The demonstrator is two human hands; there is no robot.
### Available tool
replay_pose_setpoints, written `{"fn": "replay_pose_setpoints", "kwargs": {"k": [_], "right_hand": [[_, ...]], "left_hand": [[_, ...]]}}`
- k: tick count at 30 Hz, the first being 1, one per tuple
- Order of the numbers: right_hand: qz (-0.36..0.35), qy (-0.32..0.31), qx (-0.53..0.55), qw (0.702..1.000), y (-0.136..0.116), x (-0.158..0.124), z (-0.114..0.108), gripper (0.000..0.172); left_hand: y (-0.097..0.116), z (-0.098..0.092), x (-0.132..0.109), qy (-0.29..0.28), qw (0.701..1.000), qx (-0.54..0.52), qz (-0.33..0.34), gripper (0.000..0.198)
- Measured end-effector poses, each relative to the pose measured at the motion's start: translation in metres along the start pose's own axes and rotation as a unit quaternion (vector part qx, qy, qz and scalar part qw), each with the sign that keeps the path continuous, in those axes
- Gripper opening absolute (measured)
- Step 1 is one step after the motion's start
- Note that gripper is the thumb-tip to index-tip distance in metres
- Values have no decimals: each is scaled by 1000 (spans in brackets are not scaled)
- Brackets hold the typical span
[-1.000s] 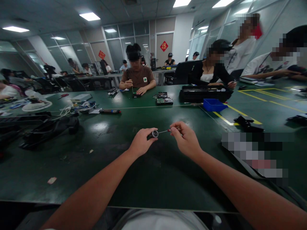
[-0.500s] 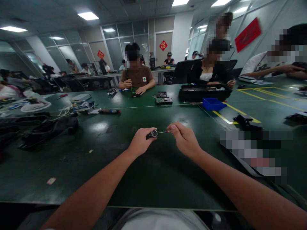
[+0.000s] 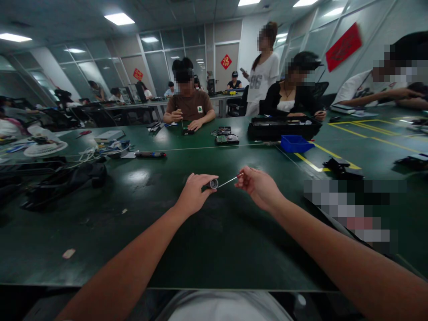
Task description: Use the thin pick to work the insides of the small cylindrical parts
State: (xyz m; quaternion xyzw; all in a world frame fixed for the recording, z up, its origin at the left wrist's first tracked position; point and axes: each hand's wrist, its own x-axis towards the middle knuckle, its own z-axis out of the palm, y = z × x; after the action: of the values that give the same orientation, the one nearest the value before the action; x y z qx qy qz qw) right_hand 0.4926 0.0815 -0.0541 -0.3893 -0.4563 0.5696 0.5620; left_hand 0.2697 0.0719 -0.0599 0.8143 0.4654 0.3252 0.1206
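My left hand (image 3: 193, 194) is closed around a small dark cylindrical part with a round silver end (image 3: 213, 183), held just above the green table (image 3: 217, 249). My right hand (image 3: 259, 186) pinches the handle of a thin screwdriver (image 3: 228, 180), whose metal shaft points left with its tip at the silver end of the part. Both hands are in front of me, near the middle of the table.
A blue bin (image 3: 294, 143) and a long black case (image 3: 282, 127) lie far right. Circuit boards (image 3: 227, 139) and a person in a brown shirt (image 3: 189, 105) are across the table. Black gear (image 3: 63, 179) and cables lie left. Other people sit and stand at the right.
Both hands have stayed together but shifted slightly up in view; the screwdriver shaft now tilts upward to the right. A standing person in the background has walked left.
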Motion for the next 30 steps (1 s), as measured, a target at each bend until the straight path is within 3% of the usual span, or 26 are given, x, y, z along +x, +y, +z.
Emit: {"fn": "replay_pose_setpoints", "kwargs": {"k": [5, 15, 21, 26, 30], "right_hand": [[-49, 49, -19, 997, 6, 0, 1, 26], [-172, 37, -176, 969, 2, -10, 6, 24], [-201, 55, -362, 909, -13, -23, 8, 29], [-264, 1, -399, 878, -14, -28, 11, 17], [-247, 7, -432, 867, -14, -30, 12, 27]], "left_hand": [[-4, 1, 1, 1, 1000, 3, -15, 40], [2, 2, -1, -6, 1000, 5, -12, 41], [3, 3, -1, -15, 999, 15, -33, 45], [1, 3, -1, -13, 999, 24, -35, 46], [1, 5, -2, -25, 999, 18, -19, 44]]}}
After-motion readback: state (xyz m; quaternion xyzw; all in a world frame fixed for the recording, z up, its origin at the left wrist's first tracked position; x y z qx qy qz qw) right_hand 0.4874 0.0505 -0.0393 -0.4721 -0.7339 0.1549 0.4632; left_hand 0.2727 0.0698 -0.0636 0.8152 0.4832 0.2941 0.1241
